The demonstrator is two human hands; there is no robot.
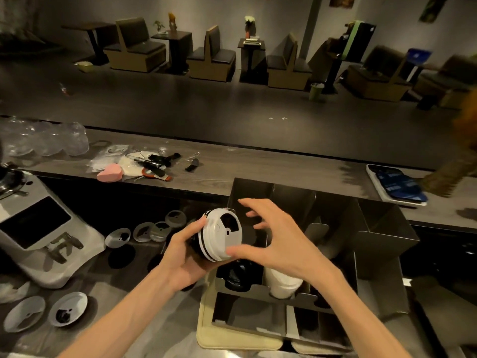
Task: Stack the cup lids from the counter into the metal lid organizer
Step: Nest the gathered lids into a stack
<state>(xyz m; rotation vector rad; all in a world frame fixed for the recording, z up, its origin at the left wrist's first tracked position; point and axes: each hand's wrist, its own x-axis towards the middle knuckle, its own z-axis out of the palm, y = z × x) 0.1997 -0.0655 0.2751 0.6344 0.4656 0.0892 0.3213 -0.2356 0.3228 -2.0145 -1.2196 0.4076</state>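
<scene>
Loose lids (68, 309) lie on the counter (124, 288), near left. Left hand (184, 257) wraps a short stack of lids (219, 235), black and white mixed, held on its side above the metal lid organizer (382, 236). Right hand (273, 236) is spread open, thumb touching the top lid's rim, gripping nothing. Risk: the stack is clamped from one side only; tilted further, the outer lid could slide off or catch on a divider. More lids (144, 231) wait farther back.

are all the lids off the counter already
No, several loose lids lie on the counter left of the left hand, which holds a stack of lids.
</scene>
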